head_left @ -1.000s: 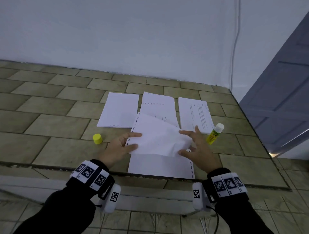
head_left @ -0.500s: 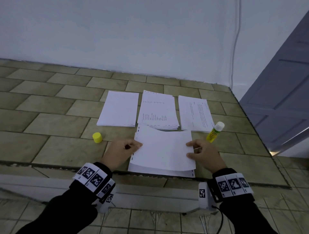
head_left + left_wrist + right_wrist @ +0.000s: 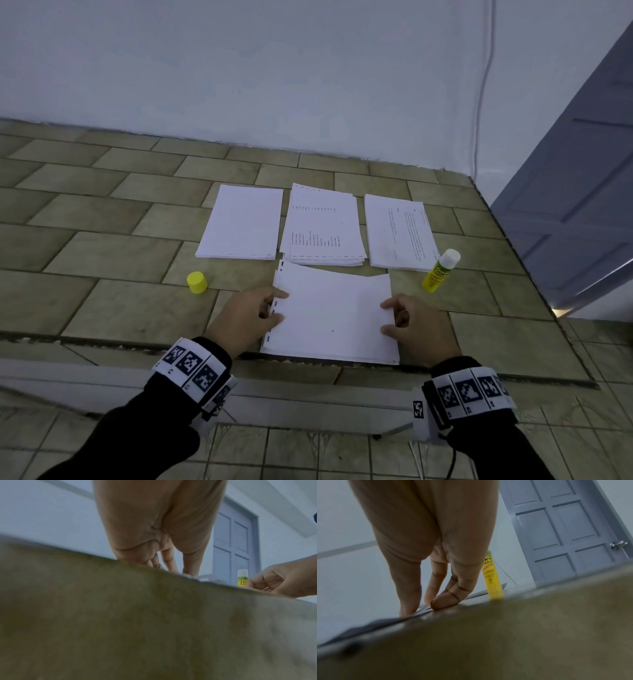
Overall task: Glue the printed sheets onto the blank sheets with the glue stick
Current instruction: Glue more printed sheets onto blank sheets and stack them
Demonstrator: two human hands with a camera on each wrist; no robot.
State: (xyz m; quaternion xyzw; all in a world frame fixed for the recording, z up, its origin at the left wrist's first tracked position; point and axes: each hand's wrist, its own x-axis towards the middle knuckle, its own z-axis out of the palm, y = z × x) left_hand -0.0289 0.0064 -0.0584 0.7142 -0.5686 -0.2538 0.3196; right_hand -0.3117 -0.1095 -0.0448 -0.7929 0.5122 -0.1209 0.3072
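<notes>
A: Hands first. What are they gripping?

B: Left hand [image 3: 247, 317] and right hand [image 3: 416, 325] each pinch a side edge of the top sheet [image 3: 334, 313], laid face down on a blank sheet; its print is hidden.

A: Counts?

B: Three stacks beyond: blank stack [image 3: 241, 222], two printed stacks [image 3: 323, 228] [image 3: 399, 233]. One glue stick [image 3: 440, 270] standing uncapped, one yellow cap [image 3: 197, 282].

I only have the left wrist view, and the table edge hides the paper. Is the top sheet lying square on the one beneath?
Observer: Roughly. In the head view the top sheet covers the lower sheet, with the left hand and right hand pinching its side edges.
Operator: Where's the glue cap?
Observer: The yellow cap sits on the tiles, left of the left hand.
Operator: What paper is left?
Observer: Three stacks lie beyond: a blank stack, then two printed stacks.
</notes>
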